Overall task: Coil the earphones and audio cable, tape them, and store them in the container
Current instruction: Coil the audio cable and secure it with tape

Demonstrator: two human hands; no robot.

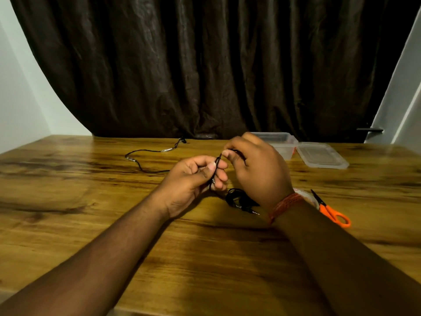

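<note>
Because a coil needs an anchored end, the left hand (196, 176) pinches the black cable (149, 157), which trails off beyond it, while the right hand (255, 166) grips the next loop, the container (281, 142) just past it.

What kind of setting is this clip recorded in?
Probably a room at home, not a workshop: a wooden table stands against a dark curtain, with a door at right. Cable, scissors and container lie out.
</note>
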